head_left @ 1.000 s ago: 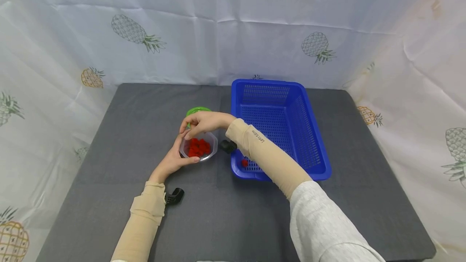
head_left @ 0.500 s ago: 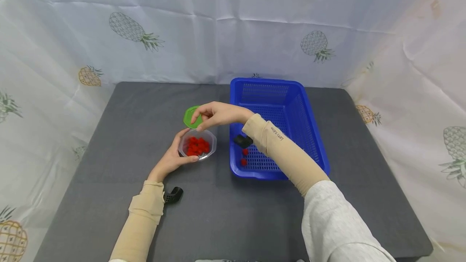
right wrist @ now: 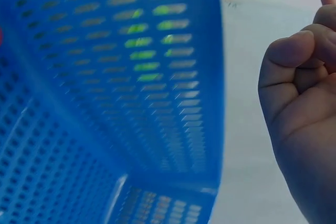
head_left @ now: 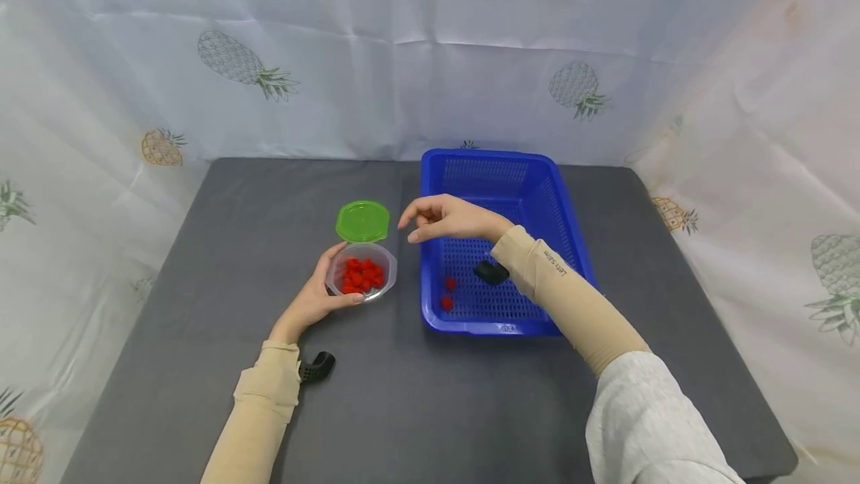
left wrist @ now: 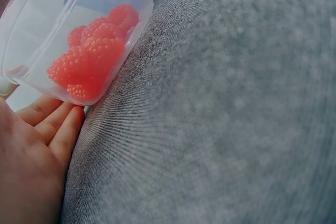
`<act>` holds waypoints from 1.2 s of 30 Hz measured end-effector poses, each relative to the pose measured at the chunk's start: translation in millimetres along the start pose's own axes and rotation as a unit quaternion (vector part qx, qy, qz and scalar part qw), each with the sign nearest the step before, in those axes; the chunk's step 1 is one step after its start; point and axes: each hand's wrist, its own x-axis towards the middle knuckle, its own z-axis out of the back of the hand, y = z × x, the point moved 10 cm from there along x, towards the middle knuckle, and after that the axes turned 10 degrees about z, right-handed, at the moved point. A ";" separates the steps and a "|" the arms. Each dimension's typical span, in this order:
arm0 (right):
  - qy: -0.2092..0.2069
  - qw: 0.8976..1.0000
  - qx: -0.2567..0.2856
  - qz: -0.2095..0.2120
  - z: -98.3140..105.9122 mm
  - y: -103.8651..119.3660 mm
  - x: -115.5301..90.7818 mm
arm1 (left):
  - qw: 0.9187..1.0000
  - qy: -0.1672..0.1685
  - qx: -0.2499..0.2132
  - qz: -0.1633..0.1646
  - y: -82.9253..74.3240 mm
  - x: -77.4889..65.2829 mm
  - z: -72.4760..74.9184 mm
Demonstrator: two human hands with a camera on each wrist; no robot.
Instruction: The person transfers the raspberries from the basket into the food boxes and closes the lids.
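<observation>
In the head view my left hand (head_left: 316, 301) grips a clear plastic container (head_left: 334, 286) at its left side, thumb in front and fingers behind. Several red raspberries (head_left: 361, 275) lie inside it; the left wrist view shows the raspberries (left wrist: 94, 51) through the wall. Just behind the container's rim lies a green lid (head_left: 363, 221). My right hand (head_left: 450, 216) hovers over the left rim of a blue basket (head_left: 578, 222), fingers loosely bent and a gap between thumb and fingertips, with nothing seen in it. Two raspberries (head_left: 449, 293) sit at the basket's near left.
A dark grey cloth covers the table (head_left: 416, 409). Behind and at both sides hangs a white curtain (head_left: 403, 95) printed with pineapples. The basket's slotted wall (right wrist: 152, 72) stands close beside the right hand in the right wrist view.
My right hand has left the container and lid and moved right to the basket's left rim, uncovering the green lid. The left hand still holds the container in place.
</observation>
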 end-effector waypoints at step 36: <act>0.046 0.988 -0.031 -0.143 -0.5 -104.3 -54.7 | 1.000 0.004 -0.012 0.006 -18.1 -10.5 -3.2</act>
